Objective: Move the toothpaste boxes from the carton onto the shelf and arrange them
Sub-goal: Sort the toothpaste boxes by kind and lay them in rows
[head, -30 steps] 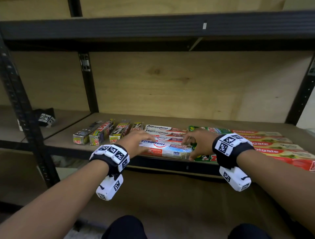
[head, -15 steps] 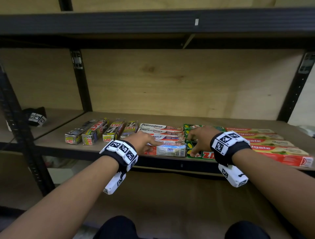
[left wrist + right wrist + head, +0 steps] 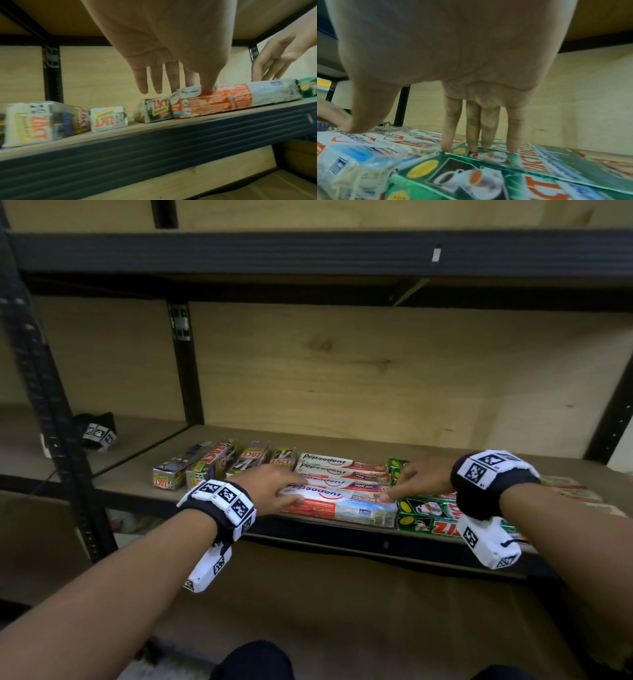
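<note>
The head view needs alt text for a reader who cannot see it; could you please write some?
Both hands, left hand and right hand, rest fingertips on the front Pepsodent box on a wooden shelf, with small Zact boxes left and green Zact boxes right.

A dark metal rack backed with pale plywood is filling our view.

We are looking at a black upper beam [image 3: 308, 251] running across the top of the frame, with a small white tag [image 3: 435, 254] sitting on it toward the upper right. Plywood back panels [image 3: 376, 378] are closing off the bay behind, showing grain and a knot near the centre. Perforated black uprights [image 3: 185, 364] are standing at left and at the far right edge. A neighbouring bay's board [image 3: 144, 433] is lying at middle left. Brown flooring [image 3: 342, 611] is stretching below in dim, warm light.
</note>
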Demonstrator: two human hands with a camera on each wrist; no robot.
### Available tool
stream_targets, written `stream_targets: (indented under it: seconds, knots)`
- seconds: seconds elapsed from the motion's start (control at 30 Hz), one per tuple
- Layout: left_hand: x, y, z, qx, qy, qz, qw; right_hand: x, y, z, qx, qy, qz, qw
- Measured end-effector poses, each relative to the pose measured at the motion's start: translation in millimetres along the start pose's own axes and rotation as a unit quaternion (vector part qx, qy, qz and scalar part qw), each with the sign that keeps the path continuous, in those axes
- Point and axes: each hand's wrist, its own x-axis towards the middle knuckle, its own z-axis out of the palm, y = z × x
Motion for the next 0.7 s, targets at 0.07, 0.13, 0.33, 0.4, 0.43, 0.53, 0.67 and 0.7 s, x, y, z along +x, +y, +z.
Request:
stream_targets:
  seconds: [0.07, 0.13, 0.33, 0.4, 0.43, 0.53, 0.67, 0.7]
  knots:
    - [-10.3, -15.4, -1.5, 0.02, -0.003, -0.031, 0.999, 7.0, -9.0, -3.1, -0.002, 0.039, 0.007, 0.999]
    - [-19.5, -32.0, -3.8, 0.035, -0.006, -0.059, 0.998, 14.1, -21.9, -5.9, 0.0, 0.089, 0.006, 0.996]
    - [-34.7, -87.4, -16.9, 0.132, -0.007, -0.175, 0.976, 51.1, -79.8, -3.4, 0.08, 0.118, -0.049, 0.989]
    - [-35.4, -107.2, -17.7, 0.116, -0.023, -0.224, 0.967, 68.0, -102.1, -2.2, 0.099, 0.127, -0.075, 0.984]
    - [-35.2, -115.5, -16.8, 0.105, -0.037, -0.239, 0.965, 76.2, -113.0, -2.7, 0.1, 0.13, -0.086, 0.983]
    - [-33.7, -134.4, -11.5, 0.094, -0.081, -0.263, 0.957, 96.3, -145.0, -8.5, 0.074, 0.134, -0.115, 0.981]
    - [-26.8, -150.7, -3.0, 0.117, -0.085, -0.268, 0.952, 119.4, -174.7, -20.4, 0.048, 0.131, -0.139, 0.98]
    - [-24.7, -153.9, -2.2, 0.124, -0.089, -0.271, 0.95, 124.9, -179.5, -22.4, 0.047, 0.131, -0.136, 0.981]
